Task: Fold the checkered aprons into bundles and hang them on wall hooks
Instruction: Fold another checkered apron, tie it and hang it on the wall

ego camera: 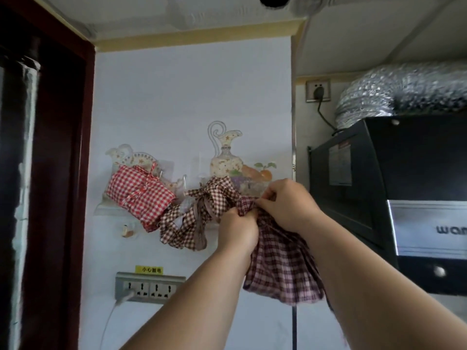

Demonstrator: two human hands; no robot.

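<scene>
Three checkered apron bundles are up against the white wall. A red-and-white bundle (137,195) hangs at the left from a hook. Beside it hangs a brown-and-white bundle (199,213) tied with a brown ribbon. At the right a dark maroon plaid bundle (280,269) hangs down between my forearms. My left hand (238,229) grips the gathered top of this maroon bundle from below. My right hand (285,203) pinches the same gathered top from above, close to the wall. The hook behind my hands is hidden.
A black range hood (394,193) with a silver duct (404,89) juts out at the right. A double wall socket (149,287) with a white cable sits below the aprons. A dark red door frame (73,173) borders the left. Jug and fruit stickers (227,155) decorate the wall.
</scene>
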